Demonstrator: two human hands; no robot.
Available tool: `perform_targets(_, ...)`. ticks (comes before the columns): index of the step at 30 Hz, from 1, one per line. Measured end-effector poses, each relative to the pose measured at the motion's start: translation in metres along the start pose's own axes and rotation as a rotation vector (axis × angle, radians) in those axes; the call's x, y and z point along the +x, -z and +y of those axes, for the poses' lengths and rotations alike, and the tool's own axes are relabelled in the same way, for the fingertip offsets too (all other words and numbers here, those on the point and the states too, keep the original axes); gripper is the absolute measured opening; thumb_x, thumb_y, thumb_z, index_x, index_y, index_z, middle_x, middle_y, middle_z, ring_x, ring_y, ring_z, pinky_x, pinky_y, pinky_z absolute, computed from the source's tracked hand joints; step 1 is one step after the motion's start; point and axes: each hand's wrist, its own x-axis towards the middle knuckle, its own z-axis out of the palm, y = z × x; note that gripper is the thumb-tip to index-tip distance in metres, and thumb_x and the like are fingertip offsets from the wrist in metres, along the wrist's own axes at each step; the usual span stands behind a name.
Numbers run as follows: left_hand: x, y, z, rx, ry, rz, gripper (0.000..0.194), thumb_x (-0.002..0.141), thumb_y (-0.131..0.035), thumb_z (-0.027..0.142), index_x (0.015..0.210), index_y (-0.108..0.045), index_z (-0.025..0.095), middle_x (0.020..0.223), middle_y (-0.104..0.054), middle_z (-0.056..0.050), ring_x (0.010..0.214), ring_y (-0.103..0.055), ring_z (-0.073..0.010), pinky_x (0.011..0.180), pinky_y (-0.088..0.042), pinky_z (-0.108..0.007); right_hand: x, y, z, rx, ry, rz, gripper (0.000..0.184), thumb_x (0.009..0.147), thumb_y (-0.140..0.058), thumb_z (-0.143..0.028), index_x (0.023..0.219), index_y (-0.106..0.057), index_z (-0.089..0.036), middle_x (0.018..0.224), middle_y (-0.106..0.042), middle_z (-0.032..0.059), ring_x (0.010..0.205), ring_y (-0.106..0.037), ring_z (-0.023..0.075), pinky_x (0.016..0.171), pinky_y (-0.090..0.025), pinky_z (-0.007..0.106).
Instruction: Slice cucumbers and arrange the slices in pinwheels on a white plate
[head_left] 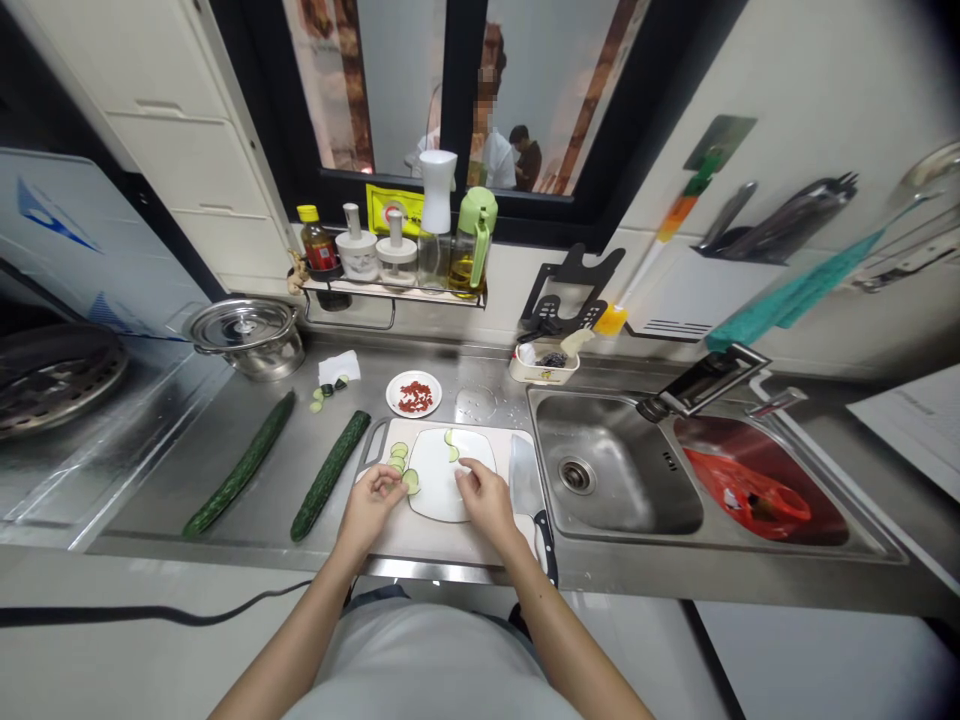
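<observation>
My left hand [373, 503] is closed, its fingertips pinching a cucumber slice [411, 481] at the left rim of a white plate [439, 495]. Several more cucumber slices [397, 452] lie on the cutting board [466, 552], just beyond that hand. Over the right side of the plate is my right hand [486, 497], thumb and forefinger slightly apart with nothing visible between them. Close to its fingertips, cucumber pieces [453, 453] rest near the plate's far edge. The plate sits on the board. A cleaver [526, 475] lies along the board's right side, black handle towards me.
Two whole cucumbers [330, 475] lie left of the board. Behind it stands a small plate of chopped red pieces [415, 394]. A lidded steel pot [251, 335] is at the back left. To the right is a double sink [622, 470] with a red plastic bag [750, 495].
</observation>
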Motion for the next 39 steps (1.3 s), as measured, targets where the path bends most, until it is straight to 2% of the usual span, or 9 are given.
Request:
perform_targets(4, 0.0, -0.004, 0.044, -0.052, -0.096, -0.062, 0.023, 0.068, -0.068, 0.037, 0.079, -0.058, 0.02, 0.077, -0.061, -0.001, 0.074, -0.055, -0.0154, 0.069, -0.043, -0.026, 0.015, 0.008, -0.024, 0.299, 0.08, 0.002, 0.035, 0.082, -0.055, -0.04, 0.106, -0.067, -0.017, 0.093, -0.069, 0.0064, 0.081, -0.06, 0.0159, 0.073, -0.047, 0.027)
perform_targets(7, -0.002, -0.005, 0.063, -0.077, -0.116, -0.092, 0.023, 0.068, -0.07, 0.035, 0.081, -0.059, 0.02, 0.08, -0.062, -0.001, 0.075, -0.055, -0.0151, 0.069, -0.042, -0.025, 0.022, 0.016, -0.04, 0.448, 0.12, -0.147, 0.033, 0.081, -0.058, -0.041, 0.105, -0.066, -0.018, 0.1, -0.068, 0.0068, 0.09, -0.062, 0.0168, 0.074, -0.047, 0.027)
perform_targets(10, -0.003, -0.006, 0.072, -0.1, -0.136, -0.115, 0.022, 0.068, -0.07, 0.033, 0.081, -0.059, 0.019, 0.08, -0.061, -0.001, 0.076, -0.055, -0.0148, 0.067, -0.042, -0.024, 0.022, 0.022, -0.052, 0.472, 0.154, -0.22, 0.027, 0.081, -0.059, -0.038, 0.098, -0.067, -0.018, 0.095, -0.069, 0.0049, 0.088, -0.062, 0.0159, 0.072, -0.045, 0.026)
perform_targets(16, -0.004, -0.011, 0.068, -0.227, -0.068, -0.101, 0.032, 0.063, -0.076, 0.034, 0.084, -0.058, 0.019, 0.084, -0.061, -0.001, 0.071, -0.053, -0.0118, 0.064, -0.04, -0.021, 0.02, 0.025, -0.059, 0.53, 0.15, -0.2, 0.018, 0.079, -0.061, -0.036, 0.077, -0.063, -0.018, 0.079, -0.066, 0.001, 0.076, -0.06, 0.0134, 0.068, -0.045, 0.024)
perform_targets(19, -0.006, -0.015, 0.064, -0.507, 0.199, -0.126, 0.036, 0.067, -0.073, 0.043, 0.088, -0.056, 0.019, 0.081, -0.06, 0.001, 0.059, -0.048, -0.0077, 0.054, -0.034, -0.019, 0.021, 0.03, -0.063, 0.615, 0.137, -0.174, 0.018, 0.078, -0.063, -0.036, 0.077, -0.064, -0.018, 0.081, -0.067, 0.0019, 0.078, -0.061, 0.014, 0.073, -0.047, 0.026)
perform_targets(23, -0.011, -0.02, 0.068, -0.91, 0.758, -0.547, 0.048, 0.077, -0.055, 0.063, 0.086, -0.057, 0.017, 0.068, -0.058, 0.0, 0.048, -0.047, -0.0091, 0.048, -0.031, -0.02, 0.024, 0.04, -0.072, 0.715, 0.152, -0.189, 0.02, 0.077, -0.066, -0.038, 0.079, -0.065, -0.018, 0.085, -0.069, 0.0034, 0.082, -0.063, 0.0155, 0.078, -0.049, 0.029)
perform_targets(26, -0.013, -0.023, 0.074, -1.061, 0.921, -0.741, 0.055, 0.077, -0.051, 0.069, 0.083, -0.058, 0.015, 0.065, -0.058, -0.002, 0.05, -0.051, -0.0127, 0.049, -0.037, -0.024, 0.025, 0.044, -0.075, 0.73, 0.156, -0.214, 0.021, 0.076, -0.066, -0.038, 0.08, -0.066, -0.017, 0.085, -0.069, 0.0035, 0.082, -0.063, 0.0157, 0.077, -0.05, 0.029)
perform_targets(31, -0.006, -0.025, 0.077, -1.15, 0.847, -0.725, 0.042, 0.083, -0.053, 0.058, 0.081, -0.058, 0.016, 0.065, -0.058, 0.001, 0.049, -0.051, -0.0112, 0.048, -0.037, -0.023, 0.023, 0.045, -0.073, 0.709, 0.142, -0.22, 0.016, 0.077, -0.064, -0.034, 0.076, -0.064, -0.018, 0.085, -0.068, 0.0026, 0.081, -0.063, 0.0148, 0.075, -0.05, 0.027)
perform_targets(39, 0.003, -0.024, 0.069, -1.021, 0.714, -0.6, 0.024, 0.081, -0.062, 0.041, 0.081, -0.058, 0.017, 0.068, -0.058, 0.002, 0.049, -0.051, -0.0073, 0.047, -0.038, -0.02, 0.025, 0.04, -0.063, 0.609, 0.192, -0.211, 0.018, 0.078, -0.064, -0.036, 0.075, -0.065, -0.018, 0.089, -0.069, 0.0033, 0.087, -0.062, 0.0154, 0.079, -0.048, 0.028)
